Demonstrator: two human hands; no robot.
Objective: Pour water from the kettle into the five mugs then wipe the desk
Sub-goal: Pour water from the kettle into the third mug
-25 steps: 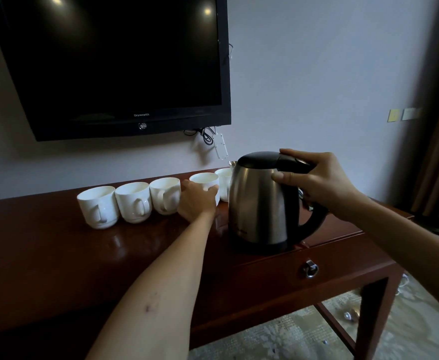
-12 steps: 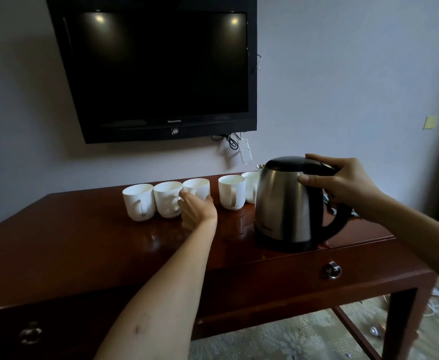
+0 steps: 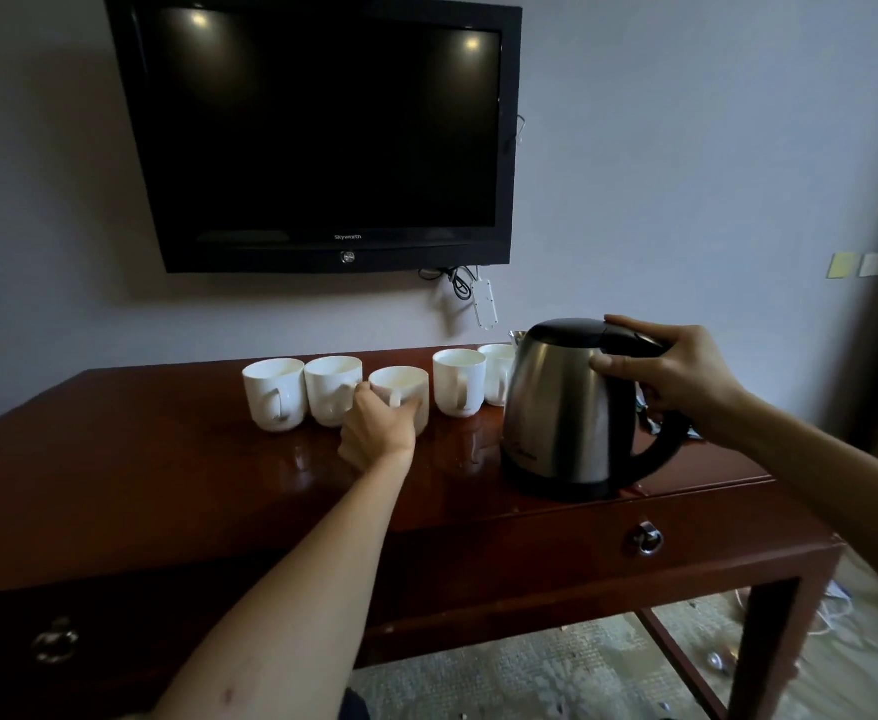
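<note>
We see a dim room, its corners darkened. Two ceiling lights glare as bright spots on the black television screen (image 3: 322, 132), which throws a soft shadow on the wall (image 3: 686, 148). The glossy worktop (image 3: 141, 459) mirrors the mugs (image 3: 343, 389) faintly. Straight edges bow outward toward the borders. Focus is fairly sharp throughout.

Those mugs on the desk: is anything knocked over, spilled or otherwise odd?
Nothing is tipped or visibly spilled. The five mugs stand upright in a row; the third mug, gripped by the left hand, sits slightly forward of the others. The kettle stands upright under the right hand.
</note>
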